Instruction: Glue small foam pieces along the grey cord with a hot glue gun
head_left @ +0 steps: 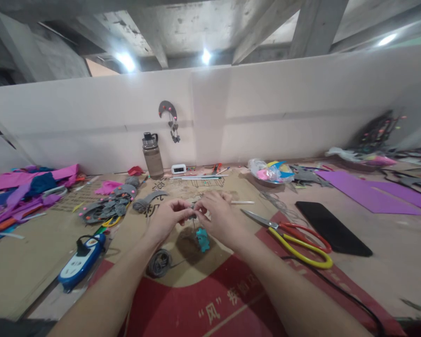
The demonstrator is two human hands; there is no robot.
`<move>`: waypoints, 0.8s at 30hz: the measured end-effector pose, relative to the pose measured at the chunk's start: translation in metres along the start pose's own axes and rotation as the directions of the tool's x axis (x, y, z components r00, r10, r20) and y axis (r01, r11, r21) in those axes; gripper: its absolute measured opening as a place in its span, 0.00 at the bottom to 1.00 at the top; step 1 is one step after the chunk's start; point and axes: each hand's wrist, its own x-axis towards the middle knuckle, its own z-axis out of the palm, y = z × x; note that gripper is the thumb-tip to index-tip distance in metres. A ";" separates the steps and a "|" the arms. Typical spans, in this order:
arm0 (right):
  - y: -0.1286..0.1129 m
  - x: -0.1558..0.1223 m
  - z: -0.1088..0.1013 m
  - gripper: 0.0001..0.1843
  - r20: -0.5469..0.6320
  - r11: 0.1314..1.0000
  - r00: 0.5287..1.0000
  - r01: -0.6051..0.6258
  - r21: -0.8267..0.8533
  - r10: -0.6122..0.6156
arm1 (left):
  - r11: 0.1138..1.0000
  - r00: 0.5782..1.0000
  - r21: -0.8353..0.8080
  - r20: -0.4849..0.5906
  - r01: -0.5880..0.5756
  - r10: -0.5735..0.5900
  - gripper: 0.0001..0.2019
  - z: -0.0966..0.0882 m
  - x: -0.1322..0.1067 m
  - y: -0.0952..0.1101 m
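Mid-frame, the left hand (166, 217) and right hand (214, 213) are pinching a grey piece (192, 206) — a turquoise cutout (202, 240) is showing just below.

I'm looking at a pinkish tabletop (389, 276), its middle spread with printed brown-and-red cardboard (168, 304). On the cardboard I see a grey yarn coil (159, 263); red-and-yellow scissors (280, 226) lie along its right side. Farther right I have a black phone (331, 228) and purple sheets (365, 192). A bottle (153, 161) stands upright at the back, and colourful scraps (38, 187) heap up on the far left.
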 end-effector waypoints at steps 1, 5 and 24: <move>0.001 0.000 0.002 0.04 0.001 1.000 1.000 -0.002 -0.014 0.002 | 1.000 1.000 0.009 0.002 0.002 -0.002 0.14 0.000 0.000 0.000; 0.001 -0.001 0.008 0.03 -0.059 0.998 0.997 -0.045 -0.036 0.043 | 0.999 1.000 0.045 0.002 -0.001 0.001 0.14 0.001 0.001 -0.001; 0.014 0.002 0.021 0.09 0.217 0.540 0.882 -0.434 0.721 0.419 | 0.709 0.924 0.693 -0.174 -0.131 0.341 0.09 -0.013 0.007 -0.007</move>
